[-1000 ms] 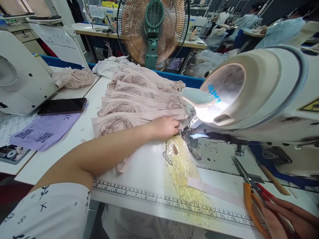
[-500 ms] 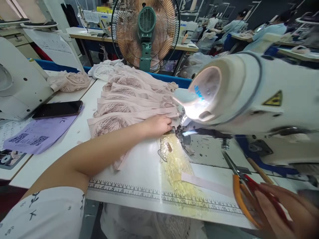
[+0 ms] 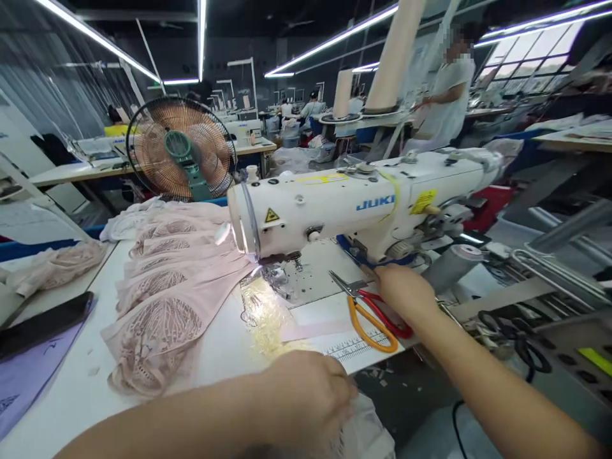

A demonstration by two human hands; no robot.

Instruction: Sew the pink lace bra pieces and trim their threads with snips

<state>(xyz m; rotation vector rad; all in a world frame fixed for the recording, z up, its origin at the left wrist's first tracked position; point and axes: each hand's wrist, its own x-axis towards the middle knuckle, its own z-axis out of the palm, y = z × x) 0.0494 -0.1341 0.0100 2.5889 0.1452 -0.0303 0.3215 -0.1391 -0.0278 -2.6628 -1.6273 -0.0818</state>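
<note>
My left hand (image 3: 310, 395) is at the table's front edge, fingers curled and slightly blurred. Pale lace fabric (image 3: 368, 430) hangs just below it; whether the fingers grip it is hidden. My right hand (image 3: 404, 293) reaches past the scissors (image 3: 373, 325) toward the sewing machine bed, by the end of a thin dark tool (image 3: 351, 255). Its fingers are mostly hidden behind its back. Those scissors, with one orange and one red handle, lie with blades apart. A pink lace bra piece (image 3: 162, 325) runs from the pile toward the needle area of the sewing machine (image 3: 315, 210).
Yellowish tape (image 3: 262, 312) covers the table by the needle, with a pale strip (image 3: 313, 329) beside it. A phone (image 3: 48, 322) rests on purple paper (image 3: 29, 389) at left. Behind stand a fan (image 3: 179, 146) and a person (image 3: 444, 95). A grey thread cone (image 3: 454, 268) is at right.
The view has swung right and up. My left hand has left the needle area for the table's front edge. My right hand has moved from the scissors' handles toward the machine bed.
</note>
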